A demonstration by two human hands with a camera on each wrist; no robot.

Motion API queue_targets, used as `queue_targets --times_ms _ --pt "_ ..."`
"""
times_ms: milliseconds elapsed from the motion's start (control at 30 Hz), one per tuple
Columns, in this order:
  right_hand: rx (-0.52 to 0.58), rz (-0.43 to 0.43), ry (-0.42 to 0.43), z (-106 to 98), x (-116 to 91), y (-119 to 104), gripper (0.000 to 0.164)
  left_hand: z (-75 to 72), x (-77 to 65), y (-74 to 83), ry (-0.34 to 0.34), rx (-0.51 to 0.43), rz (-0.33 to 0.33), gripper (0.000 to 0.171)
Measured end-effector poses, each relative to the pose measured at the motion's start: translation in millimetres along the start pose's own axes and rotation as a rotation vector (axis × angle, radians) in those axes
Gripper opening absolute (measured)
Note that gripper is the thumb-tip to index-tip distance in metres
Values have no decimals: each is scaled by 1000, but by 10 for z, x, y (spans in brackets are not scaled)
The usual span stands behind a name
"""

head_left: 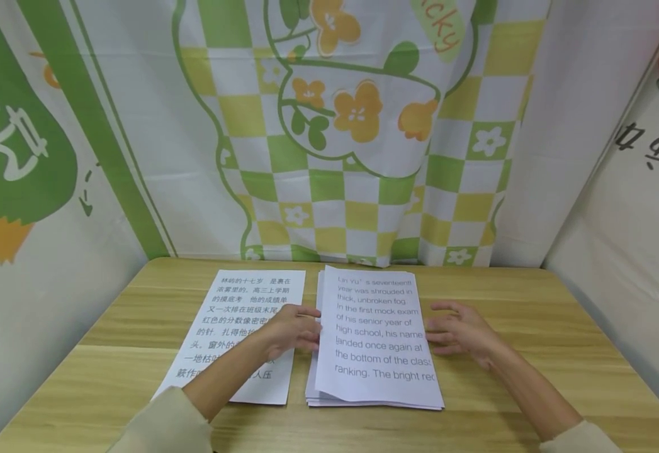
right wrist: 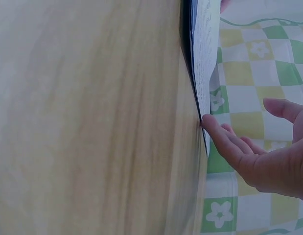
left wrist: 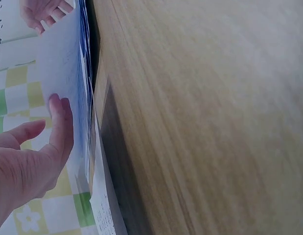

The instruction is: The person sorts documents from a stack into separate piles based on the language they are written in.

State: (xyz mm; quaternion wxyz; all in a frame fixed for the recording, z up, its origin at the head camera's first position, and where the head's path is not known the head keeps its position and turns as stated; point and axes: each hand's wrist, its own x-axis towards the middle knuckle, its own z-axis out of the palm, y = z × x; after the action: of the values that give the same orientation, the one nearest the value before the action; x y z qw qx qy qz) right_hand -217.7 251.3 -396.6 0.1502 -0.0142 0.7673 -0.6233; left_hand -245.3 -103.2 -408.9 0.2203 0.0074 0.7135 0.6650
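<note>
A stack of white paper point(head_left: 379, 333) lies on the table, its top sheet printed with large English text. The top sheet sits askew, its left edge raised a little off the sheets below. My left hand point(head_left: 292, 330) is at the stack's left edge, fingers loosely bent with the thumb apart, as the left wrist view shows. On the other side, my right hand point(head_left: 461, 330) has its fingertips point(right wrist: 208, 120) at the stack's right edge, thumb spread away. Under my left forearm lies a sheet with Chinese text point(head_left: 255, 302), partly hidden by that arm.
The wooden table point(head_left: 505, 402) has rounded far corners. Behind it hangs a curtain point(head_left: 357, 220) with green and yellow checks and flowers. Printed cloth walls stand at the left point(head_left: 80, 251) and right point(head_left: 618, 233).
</note>
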Motion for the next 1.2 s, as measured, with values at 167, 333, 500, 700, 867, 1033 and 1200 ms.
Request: queue_targets --times_ms 167,333,500,700,867,1033,1200 --pt "6 7 0 0 -2 5 62 48 44 -31 35 30 -24 53" --pt "6 10 -5 8 4 13 63 90 84 -43 43 31 -35 52" --pt "1 10 -15 9 8 13 65 112 97 -41 42 16 -30 48" --pt "-27 38 14 23 20 -4 67 129 110 -41 53 33 -26 47" --pt "-47 65 23 46 27 -10 66 154 107 -27 57 39 -22 47" --pt "-64 82 37 62 37 -1 66 162 102 -19 76 19 -22 47" --pt "-95 82 56 79 46 7 65 154 100 -17 77 -15 -25 46"
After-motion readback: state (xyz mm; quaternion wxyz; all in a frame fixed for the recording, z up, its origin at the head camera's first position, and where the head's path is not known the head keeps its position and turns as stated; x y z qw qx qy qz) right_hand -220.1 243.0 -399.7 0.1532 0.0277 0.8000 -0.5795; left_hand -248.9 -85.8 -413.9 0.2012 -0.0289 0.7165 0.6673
